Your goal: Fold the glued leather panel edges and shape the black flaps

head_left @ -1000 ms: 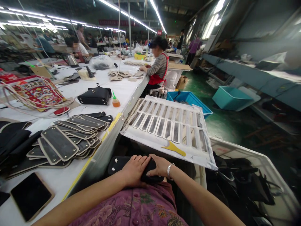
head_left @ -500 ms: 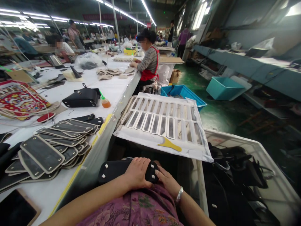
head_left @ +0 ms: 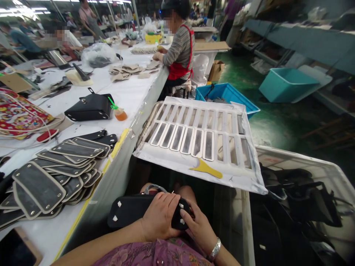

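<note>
A long black leather piece with small white tabs lies across my lap. My left hand presses down on its right part, fingers curled over it. My right hand, with a silver bracelet at the wrist, pinches the piece's right end where white tabs show. Just ahead of my hands a white board holds rows of narrow strips and a yellow scraper.
The white worktable on my left carries a fanned stack of grey leather panels, a black bag and an orange glue bottle. A seated worker in a red apron is ahead. A white crate of black parts stands right.
The view has tilted down and drawn closer. My hands have slid the black piece nearer to me, and my right hand has moved from on top of it to its right end.
</note>
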`<state>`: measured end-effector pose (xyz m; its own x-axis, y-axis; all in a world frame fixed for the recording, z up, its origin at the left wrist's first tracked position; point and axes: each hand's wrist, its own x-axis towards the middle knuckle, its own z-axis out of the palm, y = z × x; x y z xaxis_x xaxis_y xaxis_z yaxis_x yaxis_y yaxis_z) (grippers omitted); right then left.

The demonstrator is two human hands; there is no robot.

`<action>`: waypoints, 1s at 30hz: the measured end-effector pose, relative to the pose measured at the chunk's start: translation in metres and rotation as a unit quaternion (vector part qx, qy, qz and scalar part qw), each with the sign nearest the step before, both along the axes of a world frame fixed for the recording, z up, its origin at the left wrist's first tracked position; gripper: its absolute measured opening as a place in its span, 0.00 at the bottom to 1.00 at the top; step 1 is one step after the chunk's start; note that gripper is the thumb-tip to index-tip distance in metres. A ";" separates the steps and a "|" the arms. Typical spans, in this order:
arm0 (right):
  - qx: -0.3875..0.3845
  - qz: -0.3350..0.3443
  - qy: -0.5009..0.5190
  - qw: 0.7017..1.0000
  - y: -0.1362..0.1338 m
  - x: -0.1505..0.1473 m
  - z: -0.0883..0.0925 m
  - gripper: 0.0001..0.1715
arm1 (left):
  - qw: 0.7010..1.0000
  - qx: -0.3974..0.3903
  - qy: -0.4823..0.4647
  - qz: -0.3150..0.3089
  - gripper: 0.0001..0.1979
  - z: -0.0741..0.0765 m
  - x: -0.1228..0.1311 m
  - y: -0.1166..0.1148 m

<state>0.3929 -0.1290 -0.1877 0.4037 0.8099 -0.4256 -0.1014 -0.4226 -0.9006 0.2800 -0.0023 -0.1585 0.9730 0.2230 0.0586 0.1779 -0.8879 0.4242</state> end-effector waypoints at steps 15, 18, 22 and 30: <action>-0.051 -0.046 -0.042 0.997 -0.014 0.019 0.005 0.21 | 0.999 -0.003 0.011 -0.042 0.45 -0.008 0.007 0.011; -0.063 -0.030 -0.044 0.997 -0.021 0.018 0.009 0.24 | 0.999 -0.023 0.020 -0.038 0.43 -0.003 0.004 0.011; -0.060 -0.052 0.033 0.996 -0.027 0.006 0.006 0.27 | 0.997 -0.039 0.043 -0.046 0.46 0.005 -0.001 0.016; -0.043 -0.098 0.041 0.993 -0.033 -0.019 0.010 0.27 | 0.994 -0.091 0.066 -0.017 0.34 0.019 0.000 0.013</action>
